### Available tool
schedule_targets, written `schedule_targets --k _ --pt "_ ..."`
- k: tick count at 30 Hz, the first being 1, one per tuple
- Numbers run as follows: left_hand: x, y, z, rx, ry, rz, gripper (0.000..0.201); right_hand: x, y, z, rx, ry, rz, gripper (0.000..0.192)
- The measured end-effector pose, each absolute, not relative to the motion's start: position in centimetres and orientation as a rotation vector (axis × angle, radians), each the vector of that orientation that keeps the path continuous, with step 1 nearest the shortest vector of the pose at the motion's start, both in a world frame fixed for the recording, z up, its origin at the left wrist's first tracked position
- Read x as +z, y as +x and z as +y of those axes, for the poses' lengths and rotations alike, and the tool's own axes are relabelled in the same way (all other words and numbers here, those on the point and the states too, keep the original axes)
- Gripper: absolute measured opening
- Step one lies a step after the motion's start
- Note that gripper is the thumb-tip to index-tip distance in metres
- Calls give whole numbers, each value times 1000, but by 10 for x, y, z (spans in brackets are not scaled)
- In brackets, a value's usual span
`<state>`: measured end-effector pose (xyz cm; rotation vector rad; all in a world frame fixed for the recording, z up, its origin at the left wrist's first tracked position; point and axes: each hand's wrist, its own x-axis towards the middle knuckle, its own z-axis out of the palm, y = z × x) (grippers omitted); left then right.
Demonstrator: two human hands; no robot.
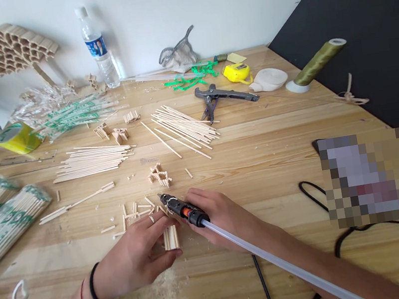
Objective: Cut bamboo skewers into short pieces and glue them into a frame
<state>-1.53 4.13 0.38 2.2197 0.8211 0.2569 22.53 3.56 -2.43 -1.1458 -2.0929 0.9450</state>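
Observation:
My left hand (142,247) is closed, fingers and thumb pinching a small bundle of short wooden stick pieces (171,239). In my right hand (225,213) is a black hot glue gun (186,211), its nozzle pointing away and to the left, with a long translucent glue stick (278,261) running out of its back end. The nozzle tip lies just beyond my left fingers, apart from the bundle. Loose short stick pieces (137,210) are scattered beyond my left hand. A small zigzag stick assembly (159,176) stands past the nozzle.
Long sticks lie in two piles (95,159) (184,129). Behind them are cutting pliers (227,97), a yellow tape measure (236,72) and a water bottle (99,54). Wrapped stick packs (9,220) lie left. A black cable (264,285) runs beside my right arm, near a pixelated object (370,178).

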Motion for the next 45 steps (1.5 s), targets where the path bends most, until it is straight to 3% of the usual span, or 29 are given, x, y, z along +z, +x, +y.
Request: schedule_targets --k 45 --pt "3 -15 42 255 2208 794 35 -26 226 36 994 -1169 -2097 21"
